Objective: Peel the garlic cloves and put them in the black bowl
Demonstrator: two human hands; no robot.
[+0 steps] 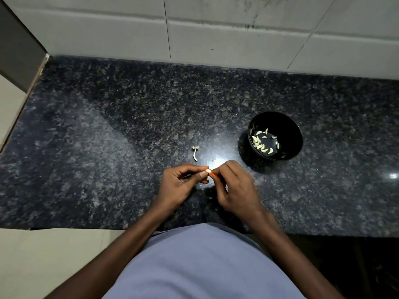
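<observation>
Both hands met above the counter (108, 130): the left hand (180, 183) and right hand (234, 186) pinched one garlic clove (208, 170) between fingertips. Peeled cloves (262, 145) lay in the black bowl (290, 134).

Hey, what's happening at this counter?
A person is peeling garlic by hand over a dark stone counter. Both hands meet on one small clove: the left hand pinches it while the fingertips of the right hand work at its end. To the right stands a black bowl that already holds a good number of peeled cloves. A bare garlic stem lies on the counter just beyond the hands.
</observation>
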